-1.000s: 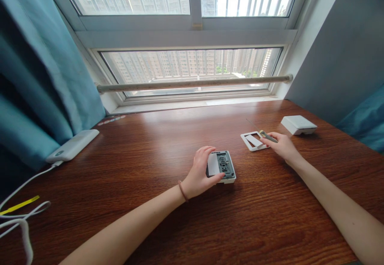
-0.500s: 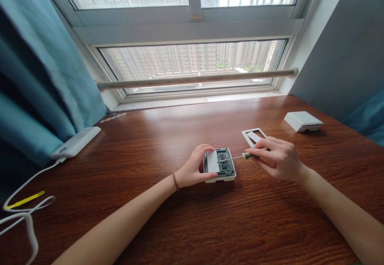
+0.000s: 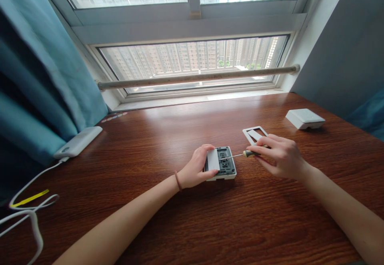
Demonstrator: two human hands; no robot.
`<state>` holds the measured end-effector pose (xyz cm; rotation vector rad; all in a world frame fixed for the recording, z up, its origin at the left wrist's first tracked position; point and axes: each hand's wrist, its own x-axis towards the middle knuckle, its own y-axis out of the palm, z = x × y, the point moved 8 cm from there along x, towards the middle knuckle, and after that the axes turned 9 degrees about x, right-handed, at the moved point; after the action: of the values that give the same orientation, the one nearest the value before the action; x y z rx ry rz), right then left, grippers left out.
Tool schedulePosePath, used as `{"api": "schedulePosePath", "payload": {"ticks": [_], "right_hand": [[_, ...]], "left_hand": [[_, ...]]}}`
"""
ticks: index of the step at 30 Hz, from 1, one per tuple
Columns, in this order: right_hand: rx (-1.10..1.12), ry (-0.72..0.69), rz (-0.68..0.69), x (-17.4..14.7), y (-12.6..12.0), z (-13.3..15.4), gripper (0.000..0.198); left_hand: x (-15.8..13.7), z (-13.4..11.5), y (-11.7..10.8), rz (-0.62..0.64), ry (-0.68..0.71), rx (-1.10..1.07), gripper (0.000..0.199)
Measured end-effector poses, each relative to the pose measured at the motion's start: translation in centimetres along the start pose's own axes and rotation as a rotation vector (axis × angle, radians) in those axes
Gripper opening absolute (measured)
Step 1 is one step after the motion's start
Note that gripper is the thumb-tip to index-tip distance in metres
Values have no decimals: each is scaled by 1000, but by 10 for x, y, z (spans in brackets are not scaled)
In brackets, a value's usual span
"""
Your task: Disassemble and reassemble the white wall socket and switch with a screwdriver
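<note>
A square wall switch (image 3: 227, 162) lies on the wooden table, its dark inner works exposed on the right half. One white rocker plate (image 3: 213, 160) still covers its left half. My left hand (image 3: 200, 165) grips the switch from the left, thumb at the near edge and fingers at the far edge. In my right hand (image 3: 277, 155) is a screwdriver (image 3: 249, 153), pinched by its dark and pale handle. Its thin shaft points left, and the tip reaches the edge of the rocker plate, over the exposed works.
Behind my right hand lies a white frame (image 3: 246, 136) with a loose white plate (image 3: 255, 135) in it. A second white switch (image 3: 305, 118) sits at the far right. On the left are a white power strip (image 3: 78, 142), a white cable (image 3: 36, 177) and a yellow strip (image 3: 31, 198).
The view has shifted slightly. Both hands keep their hold, and the screwdriver tip stays at the rocker plate's edge with hardly any visible movement.
</note>
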<state>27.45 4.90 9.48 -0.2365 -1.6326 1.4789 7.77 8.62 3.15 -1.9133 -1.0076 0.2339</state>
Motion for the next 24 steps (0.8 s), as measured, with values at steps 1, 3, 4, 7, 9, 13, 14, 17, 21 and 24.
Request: {"api": "schedulePosePath", "payload": {"ticks": [1, 3, 4, 7, 9, 13, 14, 17, 21, 24], "right_hand": [[14, 11, 20, 0, 2, -1, 27], [59, 25, 66, 0, 8, -3, 26], [90, 28, 87, 0, 11, -4, 25], [172, 30, 129, 0, 22, -5, 23], [183, 22, 126, 0, 25, -6, 23], [72, -16, 64, -1, 17, -6, 25], [42, -39, 49, 0, 15, -4, 26], [3, -133, 16, 1, 10, 8, 30], [5, -196, 18, 2, 12, 17, 33], [-11, -158, 19, 0, 8, 10, 32]], "left_hand": [[0, -1, 1, 7, 5, 13, 61], [0, -1, 2, 10, 11, 32, 61], [0, -1, 2, 8, 10, 38, 61], [0, 0, 2, 4, -1, 47, 61], [0, 1, 2, 3, -6, 51, 60], [1, 1, 3, 6, -9, 59, 60], [1, 1, 3, 6, -8, 59, 60], [2, -1, 2, 5, 5, 61, 60], [2, -5, 2, 11, 26, 72, 60], [2, -6, 1, 3, 39, 67, 60]]}}
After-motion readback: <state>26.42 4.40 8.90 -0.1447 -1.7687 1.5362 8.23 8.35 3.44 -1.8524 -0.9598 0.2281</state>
